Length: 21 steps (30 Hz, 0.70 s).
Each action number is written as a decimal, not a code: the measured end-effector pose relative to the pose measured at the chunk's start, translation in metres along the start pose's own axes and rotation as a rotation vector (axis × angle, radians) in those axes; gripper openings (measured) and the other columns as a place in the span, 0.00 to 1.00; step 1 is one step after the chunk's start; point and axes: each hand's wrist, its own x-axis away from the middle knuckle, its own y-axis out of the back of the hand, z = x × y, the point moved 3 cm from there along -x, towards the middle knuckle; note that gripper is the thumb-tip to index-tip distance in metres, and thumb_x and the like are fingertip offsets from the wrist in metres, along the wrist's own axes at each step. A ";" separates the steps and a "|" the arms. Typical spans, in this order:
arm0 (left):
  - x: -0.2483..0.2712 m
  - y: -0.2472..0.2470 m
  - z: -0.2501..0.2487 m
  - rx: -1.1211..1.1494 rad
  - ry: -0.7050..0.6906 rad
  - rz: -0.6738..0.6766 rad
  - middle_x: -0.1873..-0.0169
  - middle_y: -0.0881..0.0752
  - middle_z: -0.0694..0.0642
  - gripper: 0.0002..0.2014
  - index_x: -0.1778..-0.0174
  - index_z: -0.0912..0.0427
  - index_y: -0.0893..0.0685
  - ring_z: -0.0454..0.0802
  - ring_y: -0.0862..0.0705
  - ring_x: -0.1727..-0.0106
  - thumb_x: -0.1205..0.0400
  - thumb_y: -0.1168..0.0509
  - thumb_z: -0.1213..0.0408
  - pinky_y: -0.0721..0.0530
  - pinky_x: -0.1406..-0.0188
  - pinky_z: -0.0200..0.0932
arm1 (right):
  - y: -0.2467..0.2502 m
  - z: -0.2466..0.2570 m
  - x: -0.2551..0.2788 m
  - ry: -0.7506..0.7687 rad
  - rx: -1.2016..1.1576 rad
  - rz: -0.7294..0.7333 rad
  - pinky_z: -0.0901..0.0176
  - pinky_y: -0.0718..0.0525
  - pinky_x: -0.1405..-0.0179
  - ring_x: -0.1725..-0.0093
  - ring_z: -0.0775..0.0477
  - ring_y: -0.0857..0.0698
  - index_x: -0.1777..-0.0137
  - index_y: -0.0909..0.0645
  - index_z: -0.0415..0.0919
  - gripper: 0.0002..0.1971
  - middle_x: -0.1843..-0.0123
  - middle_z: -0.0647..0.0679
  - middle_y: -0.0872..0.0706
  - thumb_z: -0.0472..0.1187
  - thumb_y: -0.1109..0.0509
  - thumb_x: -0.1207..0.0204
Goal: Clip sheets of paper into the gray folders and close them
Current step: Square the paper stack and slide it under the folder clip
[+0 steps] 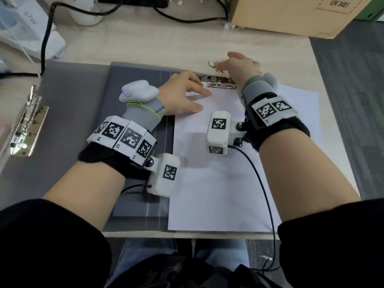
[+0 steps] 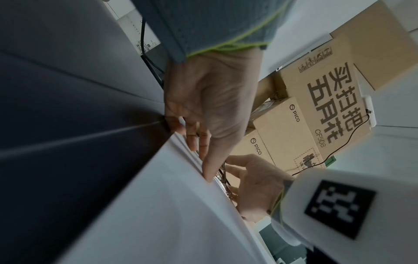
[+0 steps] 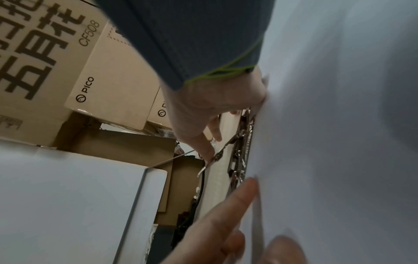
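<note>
Overhead: gray folder open flat at centre, paper sheets on its right half. Left hand, fingers straight, presses sheet top at 11 o'clock. Right hand at 12 o'clock pinches raised clip lever.
Left wrist: straight fingertips flat on paper edge.
Right wrist: fingers grip lever above metal clip.

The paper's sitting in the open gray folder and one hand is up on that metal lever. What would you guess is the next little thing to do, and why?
Probably press the clip lever down. It stands raised under the right hand, and the sheet of paper already lies with its top edge at the clip, held flat by the left hand. Closing the clip would pin the paper in the gray folder.
</note>
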 end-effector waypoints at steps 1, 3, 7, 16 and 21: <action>0.000 0.000 0.000 -0.001 -0.006 0.004 0.31 0.27 0.53 0.21 0.35 0.47 0.17 0.53 0.31 0.30 0.26 0.30 0.58 0.41 0.39 0.29 | 0.002 0.002 0.002 0.009 0.065 0.011 0.65 0.36 0.28 0.18 0.48 0.45 0.21 0.36 0.55 0.28 0.17 0.45 0.43 0.52 0.36 0.21; 0.000 0.000 0.000 -0.005 -0.007 0.003 0.31 0.27 0.53 0.21 0.35 0.47 0.18 0.52 0.32 0.29 0.26 0.30 0.59 0.42 0.39 0.28 | 0.003 0.010 0.012 0.047 0.256 0.056 0.53 0.48 0.18 0.15 0.43 0.50 0.19 0.39 0.48 0.27 0.15 0.44 0.46 0.51 0.42 0.17; -0.002 -0.001 0.002 -0.005 -0.014 0.004 0.31 0.27 0.52 0.20 0.35 0.47 0.17 0.51 0.32 0.28 0.24 0.30 0.62 0.43 0.37 0.29 | 0.003 0.016 0.020 0.103 0.468 0.106 0.48 0.49 0.18 0.16 0.45 0.46 0.19 0.39 0.39 0.27 0.17 0.38 0.40 0.49 0.45 0.15; -0.003 -0.002 0.005 0.004 -0.009 0.009 0.32 0.27 0.49 0.20 0.36 0.45 0.18 0.52 0.33 0.29 0.24 0.30 0.62 0.41 0.34 0.34 | -0.008 0.016 0.008 0.096 0.528 0.071 0.46 0.50 0.16 0.18 0.36 0.43 0.20 0.41 0.38 0.29 0.19 0.35 0.42 0.53 0.46 0.15; -0.002 -0.002 0.003 -0.017 -0.006 0.002 0.32 0.27 0.50 0.20 0.35 0.45 0.18 0.53 0.33 0.29 0.25 0.30 0.61 0.41 0.33 0.33 | -0.021 0.010 -0.008 0.040 0.339 0.018 0.47 0.49 0.18 0.16 0.31 0.55 0.17 0.47 0.50 0.36 0.15 0.37 0.57 0.56 0.37 0.22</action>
